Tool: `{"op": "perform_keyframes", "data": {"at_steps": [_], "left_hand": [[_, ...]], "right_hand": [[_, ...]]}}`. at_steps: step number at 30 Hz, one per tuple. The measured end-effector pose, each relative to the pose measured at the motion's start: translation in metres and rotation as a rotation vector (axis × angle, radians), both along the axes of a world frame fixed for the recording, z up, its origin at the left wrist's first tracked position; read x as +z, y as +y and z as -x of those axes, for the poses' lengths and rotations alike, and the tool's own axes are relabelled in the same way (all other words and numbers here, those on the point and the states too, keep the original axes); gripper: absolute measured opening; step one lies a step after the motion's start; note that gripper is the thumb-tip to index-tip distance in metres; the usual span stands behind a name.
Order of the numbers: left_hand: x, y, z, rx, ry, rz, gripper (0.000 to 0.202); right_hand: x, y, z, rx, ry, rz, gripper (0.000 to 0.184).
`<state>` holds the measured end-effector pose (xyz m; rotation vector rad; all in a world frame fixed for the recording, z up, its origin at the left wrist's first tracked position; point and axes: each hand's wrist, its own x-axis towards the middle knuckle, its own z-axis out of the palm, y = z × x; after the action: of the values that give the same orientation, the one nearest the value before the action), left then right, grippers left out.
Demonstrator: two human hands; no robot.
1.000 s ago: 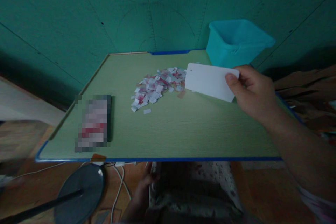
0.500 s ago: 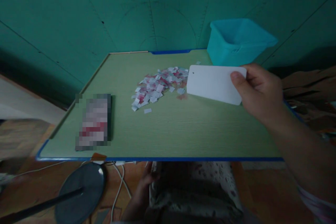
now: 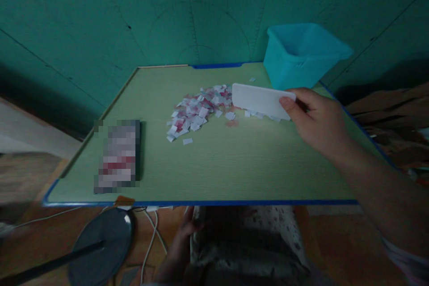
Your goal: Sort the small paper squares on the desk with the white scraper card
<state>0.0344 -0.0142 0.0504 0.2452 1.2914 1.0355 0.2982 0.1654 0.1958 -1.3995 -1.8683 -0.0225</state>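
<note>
A person's right hand (image 3: 315,120) reaches in from the right and holds a white card (image 3: 256,98) by its right end. The fingers (image 3: 287,102) are pinched on it, thumb on the near face and the others hidden behind. The card stands on its long edge, leaning a little. Its lower edge is down on the green surface (image 3: 234,165) in the far right part, with a few loose paper bits right under it. Its left end touches the right end of a pile of paper scraps (image 3: 201,109), small white and pink pieces spread toward the middle of the surface.

Just behind the card and hand, at the far right corner, stands a blue bin (image 3: 301,53), near them but not touching. The surface has a blue rim along its near edge. The whole near half, from the scraps to that edge, is bare. A blurred flat rectangle (image 3: 117,156) lies near the near left corner, well apart from the pile.

The right forearm runs from the lower right up across the right edge, wrist straight, back of the hand facing up and to the right. The left hand (image 3: 184,232) is low, below the near edge, resting against patterned cloth (image 3: 248,241) on the lap. Whether its fingers are curled closed or loose cannot be told.
</note>
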Motion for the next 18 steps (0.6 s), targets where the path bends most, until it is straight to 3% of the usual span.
{"op": "perform_keyframes", "data": {"at_steps": [5, 13, 18], "left_hand": [[0.009, 0.0008, -0.003, 0.037, 0.022, -0.004, 0.059], [0.0096, 0.0029, -0.0012, 0.06, 0.033, -0.054, 0.032], [0.0065, -0.0008, -0.001, 0.058, 0.062, -0.052, 0.032]], "right_hand": [[0.0, 0.0006, -0.0053, 0.005, 0.092, -0.022, 0.024], [0.0, 0.0, -0.0041, 0.004, 0.018, -0.008, 0.025], [-0.0006, 0.0015, -0.0089, -0.018, 0.158, -0.039, 0.023]]}}
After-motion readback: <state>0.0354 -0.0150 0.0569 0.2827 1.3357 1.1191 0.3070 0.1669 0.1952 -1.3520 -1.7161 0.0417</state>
